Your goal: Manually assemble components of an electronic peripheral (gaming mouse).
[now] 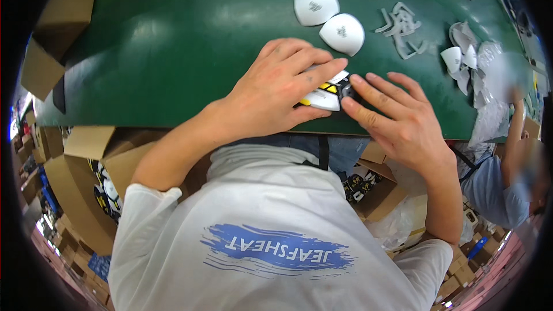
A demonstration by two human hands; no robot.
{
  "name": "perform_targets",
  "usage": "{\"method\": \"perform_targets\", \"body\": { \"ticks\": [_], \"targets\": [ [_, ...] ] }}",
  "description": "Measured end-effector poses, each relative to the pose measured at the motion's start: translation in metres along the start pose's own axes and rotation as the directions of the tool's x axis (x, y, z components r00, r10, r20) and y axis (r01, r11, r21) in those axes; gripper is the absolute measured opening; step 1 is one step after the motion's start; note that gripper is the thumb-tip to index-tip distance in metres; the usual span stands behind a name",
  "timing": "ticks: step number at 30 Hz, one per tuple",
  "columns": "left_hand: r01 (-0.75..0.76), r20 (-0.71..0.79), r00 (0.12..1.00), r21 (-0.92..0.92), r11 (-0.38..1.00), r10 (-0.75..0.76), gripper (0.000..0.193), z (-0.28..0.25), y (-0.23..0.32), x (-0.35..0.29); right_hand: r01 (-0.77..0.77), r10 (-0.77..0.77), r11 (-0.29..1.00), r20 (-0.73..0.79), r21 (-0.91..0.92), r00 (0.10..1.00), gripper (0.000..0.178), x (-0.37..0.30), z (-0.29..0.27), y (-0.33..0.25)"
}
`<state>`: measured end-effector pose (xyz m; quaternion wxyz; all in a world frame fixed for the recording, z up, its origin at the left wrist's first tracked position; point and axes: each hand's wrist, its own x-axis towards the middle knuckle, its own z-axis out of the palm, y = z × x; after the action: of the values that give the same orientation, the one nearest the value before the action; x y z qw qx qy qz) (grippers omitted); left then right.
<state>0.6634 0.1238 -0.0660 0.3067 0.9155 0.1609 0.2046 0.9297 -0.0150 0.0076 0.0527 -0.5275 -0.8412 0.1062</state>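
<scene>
My left hand (282,83) is closed around a white, yellow and black plastic assembly (325,99) just above the table's near edge. The fingers cover most of it, so its full shape is hidden. From the right, my right hand (397,115) has its thumb and forefinger on either side of the assembly's black end. Its other fingers stretch out beside it. Just beyond my hands lie two white curved shell pieces, a farther shell (317,7) and a nearer shell (342,33), each with a small dark print.
On the green table (173,40), grey plastic strips (401,29) lie beyond my right hand. White shells (461,60) and clear plastic bags (489,75) sit farther right, near another person (501,178). A cardboard box (72,17) stands at left; an open carton (80,196) holds similar assemblies.
</scene>
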Motion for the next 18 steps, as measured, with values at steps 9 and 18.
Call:
{"method": "perform_targets", "body": {
  "ticks": [9,18],
  "targets": [
    [-0.034,0.030,0.999,0.031,0.999,0.033,0.086,-0.007,0.000,0.002,0.001,-0.002,0.999,-0.048,-0.032,0.999,0.052,0.004,0.005,0.006],
    [-0.071,0.029,0.997,0.051,0.996,0.069,0.086,0.000,0.006,0.008,-0.150,0.179,0.983,-0.410,0.103,0.895,0.039,0.019,0.005,0.040]
  ]
}}
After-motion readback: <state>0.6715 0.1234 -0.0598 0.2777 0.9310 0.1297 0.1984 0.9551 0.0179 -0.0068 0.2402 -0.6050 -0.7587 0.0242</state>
